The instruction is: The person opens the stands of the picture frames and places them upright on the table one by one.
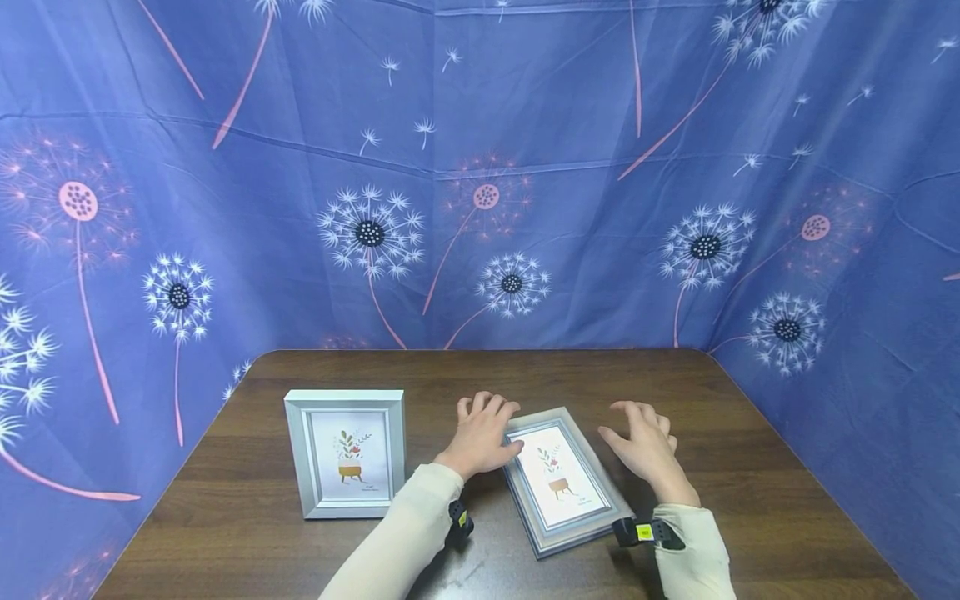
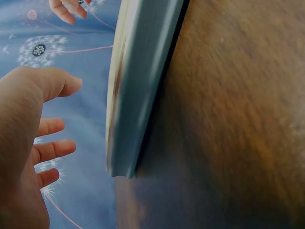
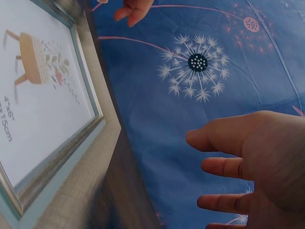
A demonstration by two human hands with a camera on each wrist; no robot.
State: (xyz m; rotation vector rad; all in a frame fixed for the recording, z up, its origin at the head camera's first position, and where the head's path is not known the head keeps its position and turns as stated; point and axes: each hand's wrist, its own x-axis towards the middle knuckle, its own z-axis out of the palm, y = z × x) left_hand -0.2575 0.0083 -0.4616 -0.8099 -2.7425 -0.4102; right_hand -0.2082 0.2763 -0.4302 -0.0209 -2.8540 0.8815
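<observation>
A grey-beige picture frame with a potted-plant print lies face up and turned at an angle on the wooden table. My left hand hovers at its upper left edge, fingers loosely bent, with a gap to the frame's side in the left wrist view. My right hand is raised off its right side, thumb and fingers apart, holding nothing. The right wrist view shows the same picture frame at the left, apart from the right hand. In the left wrist view, the left hand is empty too.
A pale blue-white picture frame with a similar print stands upright at the left of the table, close to my left sleeve. A blue dandelion-patterned cloth hangs behind the table and along its sides.
</observation>
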